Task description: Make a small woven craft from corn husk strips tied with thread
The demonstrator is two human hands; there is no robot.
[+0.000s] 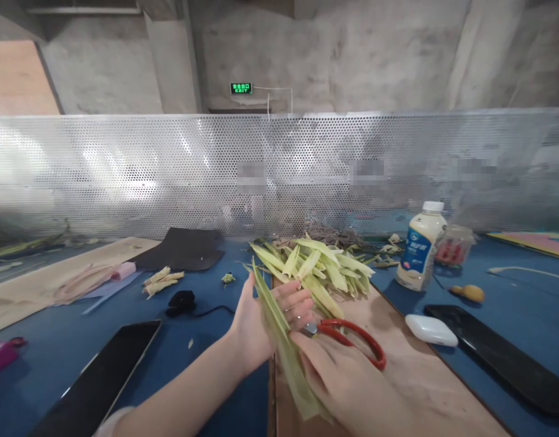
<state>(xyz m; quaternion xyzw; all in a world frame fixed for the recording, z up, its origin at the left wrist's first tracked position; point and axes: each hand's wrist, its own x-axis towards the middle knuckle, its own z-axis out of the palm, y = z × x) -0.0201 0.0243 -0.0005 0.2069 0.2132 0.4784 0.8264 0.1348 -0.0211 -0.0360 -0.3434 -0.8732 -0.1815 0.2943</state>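
Observation:
A long, pale green corn husk strip point(279, 331) runs diagonally between my hands. My left hand point(261, 325) is turned palm up with its fingers stretched out, and the strip lies across the palm and past the thumb. My right hand point(347, 379) pinches the strip's edge between thumb and fingers; some of those fingertips are hidden. Red-handled scissors point(363, 340) rest just beyond my right hand, their blades partly covered. Behind them a heap of corn husks point(315, 264) lies on the far end of a brown board point(425, 370).
On the right stand a milk bottle point(420, 246) and a clear tub point(454, 246), with a white earphone case point(431, 329) touching a black phone-like slab point(502, 358). Left lie a dark phone point(104, 370) and a black cloth-like bundle point(181, 302). A perforated metal screen point(170, 164) closes the back.

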